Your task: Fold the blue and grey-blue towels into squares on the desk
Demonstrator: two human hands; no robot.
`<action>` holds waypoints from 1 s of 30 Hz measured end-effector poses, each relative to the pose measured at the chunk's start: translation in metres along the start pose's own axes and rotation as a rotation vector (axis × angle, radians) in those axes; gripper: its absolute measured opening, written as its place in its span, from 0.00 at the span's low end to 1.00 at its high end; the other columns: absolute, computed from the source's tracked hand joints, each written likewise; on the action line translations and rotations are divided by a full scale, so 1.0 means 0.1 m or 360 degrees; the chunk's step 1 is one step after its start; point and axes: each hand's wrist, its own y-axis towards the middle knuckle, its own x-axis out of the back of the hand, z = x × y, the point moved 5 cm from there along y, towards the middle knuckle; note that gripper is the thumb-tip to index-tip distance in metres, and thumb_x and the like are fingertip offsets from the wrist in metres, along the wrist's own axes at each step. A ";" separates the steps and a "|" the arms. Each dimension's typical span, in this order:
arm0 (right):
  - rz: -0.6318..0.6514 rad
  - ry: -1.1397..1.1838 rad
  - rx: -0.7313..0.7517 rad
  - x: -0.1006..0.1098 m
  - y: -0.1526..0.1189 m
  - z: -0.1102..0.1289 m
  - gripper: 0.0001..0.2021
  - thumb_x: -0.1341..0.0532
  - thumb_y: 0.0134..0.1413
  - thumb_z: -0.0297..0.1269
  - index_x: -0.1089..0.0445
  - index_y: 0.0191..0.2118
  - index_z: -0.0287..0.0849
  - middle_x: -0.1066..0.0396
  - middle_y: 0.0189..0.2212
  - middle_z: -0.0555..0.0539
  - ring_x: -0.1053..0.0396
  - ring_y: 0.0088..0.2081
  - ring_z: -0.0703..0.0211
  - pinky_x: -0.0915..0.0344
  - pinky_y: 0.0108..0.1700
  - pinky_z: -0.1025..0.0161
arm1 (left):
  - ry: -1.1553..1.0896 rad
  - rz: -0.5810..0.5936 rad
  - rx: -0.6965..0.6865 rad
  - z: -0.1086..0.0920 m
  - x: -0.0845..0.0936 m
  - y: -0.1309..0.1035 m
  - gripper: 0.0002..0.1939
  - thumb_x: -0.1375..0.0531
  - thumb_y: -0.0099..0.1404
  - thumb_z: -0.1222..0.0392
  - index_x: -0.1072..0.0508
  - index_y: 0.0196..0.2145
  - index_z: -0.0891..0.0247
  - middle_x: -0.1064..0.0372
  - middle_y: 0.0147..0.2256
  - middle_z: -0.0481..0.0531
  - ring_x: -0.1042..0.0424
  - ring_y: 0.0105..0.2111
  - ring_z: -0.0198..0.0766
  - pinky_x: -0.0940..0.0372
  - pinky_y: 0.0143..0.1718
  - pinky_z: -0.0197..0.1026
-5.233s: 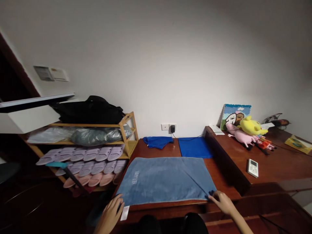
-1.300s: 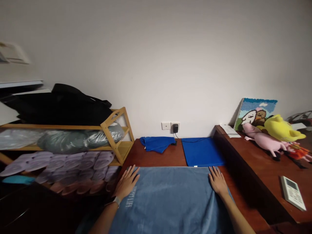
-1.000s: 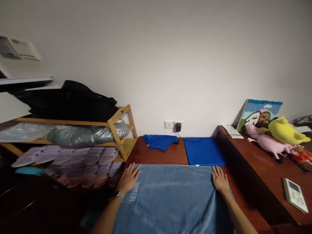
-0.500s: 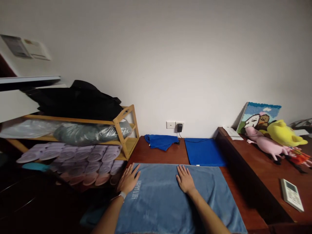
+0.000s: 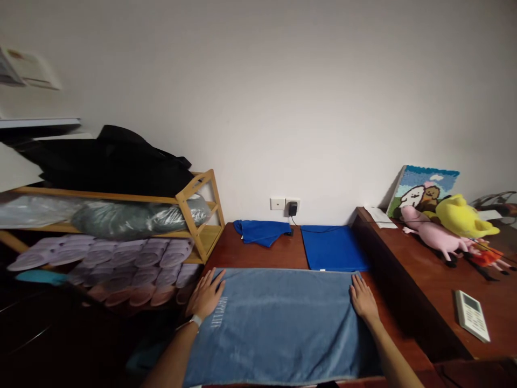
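A blue-grey towel (image 5: pixel 283 318) with pale lettering near its left side lies spread over the reddish-brown wooden table (image 5: pixel 258 256). My left hand (image 5: pixel 207 293) rests flat on the towel's far left corner, fingers apart; a light band circles that wrist. On the far right corner lies my right hand (image 5: pixel 363 299), palm down with its fingers stretched out. Soft creases run across the right part of the towel. Beyond its far edge are a folded blue cloth (image 5: pixel 335 248) and a crumpled blue cloth (image 5: pixel 262 231).
To the left, a wooden rack (image 5: pixel 197 221) holds a black bag (image 5: pixel 113 161), plastic-wrapped bundles and several lilac slippers (image 5: pixel 121 253). A charger (image 5: pixel 292 208) is plugged into the wall. On the raised right surface are plush toys (image 5: pixel 464 215), a picture panel and a white remote-like device (image 5: pixel 472 315).
My right hand has slid right from the middle of the towel's far edge to its far right corner. My left hand stays on the left corner. The view has shifted slightly.
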 end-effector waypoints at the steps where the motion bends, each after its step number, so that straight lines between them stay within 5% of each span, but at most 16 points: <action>1: -0.0010 0.0002 -0.0005 0.01 -0.01 -0.02 0.33 0.64 0.70 0.43 0.50 0.74 0.35 0.53 0.74 0.42 0.56 0.74 0.49 0.53 0.72 0.51 | 0.0002 -0.0001 -0.0001 0.00 0.01 0.00 0.27 0.51 0.73 0.49 0.32 0.66 0.55 0.41 0.70 0.56 0.43 0.69 0.50 0.47 0.69 0.55; 5: -0.0067 0.0013 0.0069 0.06 -0.03 0.17 0.33 0.62 0.68 0.40 0.46 0.72 0.29 0.49 0.72 0.36 0.55 0.74 0.42 0.57 0.73 0.42 | 0.0019 0.0006 0.0003 -0.02 0.03 -0.01 0.27 0.51 0.73 0.49 0.33 0.66 0.54 0.40 0.69 0.55 0.42 0.69 0.49 0.47 0.69 0.55; 11: -0.0097 0.0165 0.0602 0.01 -0.20 1.23 0.31 0.60 0.72 0.48 0.47 0.73 0.42 0.50 0.73 0.47 0.56 0.74 0.55 0.59 0.74 0.54 | 0.0019 0.0027 -0.0008 -0.02 0.04 -0.02 0.27 0.52 0.74 0.49 0.33 0.66 0.54 0.40 0.69 0.55 0.42 0.69 0.49 0.46 0.69 0.55; 14: -0.0016 0.0227 0.0693 -0.08 -0.25 1.47 0.30 0.59 0.72 0.48 0.48 0.74 0.44 0.50 0.73 0.48 0.56 0.74 0.53 0.58 0.74 0.49 | -0.0005 0.0017 -0.0005 -0.01 0.02 -0.01 0.27 0.52 0.74 0.50 0.32 0.66 0.55 0.40 0.69 0.55 0.42 0.69 0.50 0.46 0.69 0.56; 17: 0.0008 0.0178 0.0542 -0.14 -0.19 1.19 0.31 0.59 0.72 0.47 0.49 0.74 0.44 0.51 0.73 0.48 0.56 0.74 0.53 0.58 0.74 0.47 | -0.0017 0.0007 0.0008 0.01 0.02 0.00 0.27 0.52 0.74 0.49 0.32 0.65 0.55 0.40 0.69 0.55 0.41 0.69 0.50 0.46 0.69 0.56; 24: -0.0045 0.0051 0.0169 -0.19 0.09 0.01 0.33 0.62 0.70 0.48 0.48 0.74 0.40 0.51 0.74 0.45 0.54 0.74 0.49 0.54 0.73 0.48 | -0.0001 0.0016 -0.0005 -0.03 0.07 0.00 0.28 0.54 0.74 0.49 0.31 0.65 0.56 0.40 0.69 0.57 0.41 0.69 0.51 0.46 0.69 0.56; 30: -0.0183 -0.0010 0.0146 -0.12 0.07 -0.11 0.32 0.61 0.70 0.45 0.44 0.72 0.39 0.45 0.72 0.42 0.49 0.72 0.50 0.52 0.71 0.48 | -0.0004 0.0039 0.0024 -0.03 0.07 0.01 0.28 0.54 0.74 0.50 0.31 0.65 0.57 0.39 0.69 0.57 0.41 0.68 0.51 0.46 0.69 0.55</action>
